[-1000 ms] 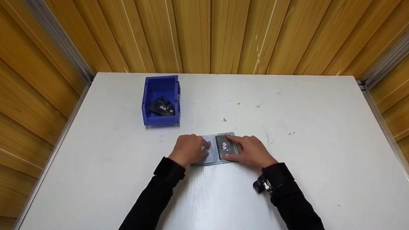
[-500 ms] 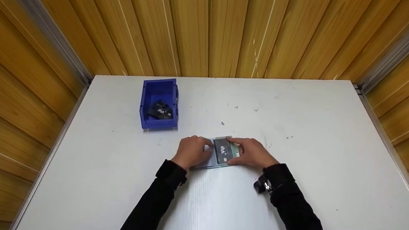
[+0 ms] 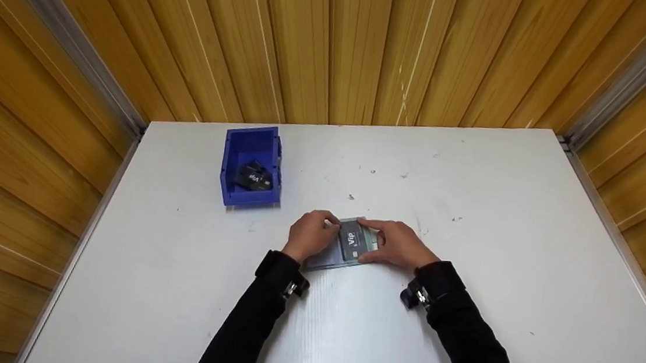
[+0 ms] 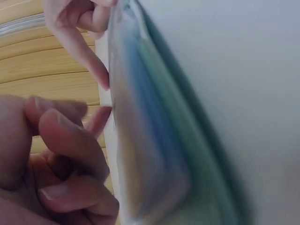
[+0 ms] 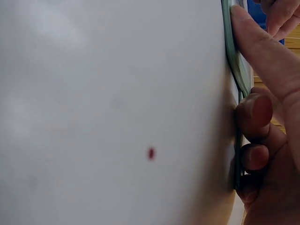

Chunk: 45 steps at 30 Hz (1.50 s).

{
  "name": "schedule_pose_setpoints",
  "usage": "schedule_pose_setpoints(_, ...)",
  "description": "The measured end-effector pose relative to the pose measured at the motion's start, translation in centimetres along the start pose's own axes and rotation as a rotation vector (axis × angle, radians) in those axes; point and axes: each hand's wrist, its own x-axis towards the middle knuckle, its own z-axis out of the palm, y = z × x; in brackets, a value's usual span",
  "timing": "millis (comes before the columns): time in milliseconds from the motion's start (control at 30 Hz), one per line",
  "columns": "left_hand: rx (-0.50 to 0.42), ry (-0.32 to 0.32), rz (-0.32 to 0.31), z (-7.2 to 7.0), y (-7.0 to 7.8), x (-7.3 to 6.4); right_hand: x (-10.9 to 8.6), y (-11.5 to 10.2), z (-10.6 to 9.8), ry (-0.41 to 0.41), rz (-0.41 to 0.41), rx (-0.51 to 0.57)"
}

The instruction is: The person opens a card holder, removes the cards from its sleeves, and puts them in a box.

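A card holder [image 3: 325,259] with clear sleeves and a green cover lies open on the white table; in the left wrist view the green cover [image 4: 185,126] is blurred. On its right part is a dark grey card [image 3: 352,240] printed "Vip", partly under clear plastic as far as I can tell. My left hand [image 3: 310,236] bends its fingers at the card's left side, and the thumb and forefinger pinch at the sleeve edge there. My right hand [image 3: 399,245] grips the right part of the holder, thumb at the near edge, forefinger at the far edge, with other fingers [image 5: 255,157] curled against its side.
A blue bin [image 3: 249,199] stands at the back left, holding several black cards [image 3: 254,176]. Behind the table [image 3: 479,265] rises a wood-patterned wall [image 3: 358,44], with panels on both sides as well.
My left hand has shifted right and slightly farther away, up to the card's left edge. The right hand's fingers have drawn back from over the card to its edges.
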Motion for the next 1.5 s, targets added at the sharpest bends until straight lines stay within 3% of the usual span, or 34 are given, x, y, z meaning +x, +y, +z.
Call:
schedule_pose_setpoints(133, 0.019, 0.071, -0.053, 0.23, 0.02, -0.13, -0.02, 0.1, 0.32, -0.001, 0.003, 0.01)
schedule_pose_setpoints(433, 0.039, 0.117, -0.12, 0.1, 0.6, -0.22, -0.02, 0.05, 0.2, 0.004, -0.008, 0.025)
schedule_pose_setpoints(667, -0.027, 0.074, -0.156, 0.54, 0.63, -0.12, -0.15, 0.15, 0.31, -0.001, 0.009, -0.001)
schedule_pose_setpoints(900, -0.006, 0.125, -0.178, 0.52, 0.86, -0.1, 0.05, 0.16, 0.32, 0.004, -0.002, -0.004)
schedule_pose_setpoints(1033, -0.061, 0.098, -0.196, 0.4, 0.81, 0.03, 0.11, 0.12, 0.18, 0.006, 0.008, 0.003)
schedule_pose_setpoints(1300, -0.278, 0.018, -0.289, 0.31, 0.44, 0.3, 0.03, 0.14, 0.23, 0.005, 0.013, 0.01)
schedule_pose_setpoints(1500, -0.201, -0.079, -0.297, 0.22, 0.44, 0.68, 0.02, 0.29, 0.16, 0.008, 0.008, 0.008)
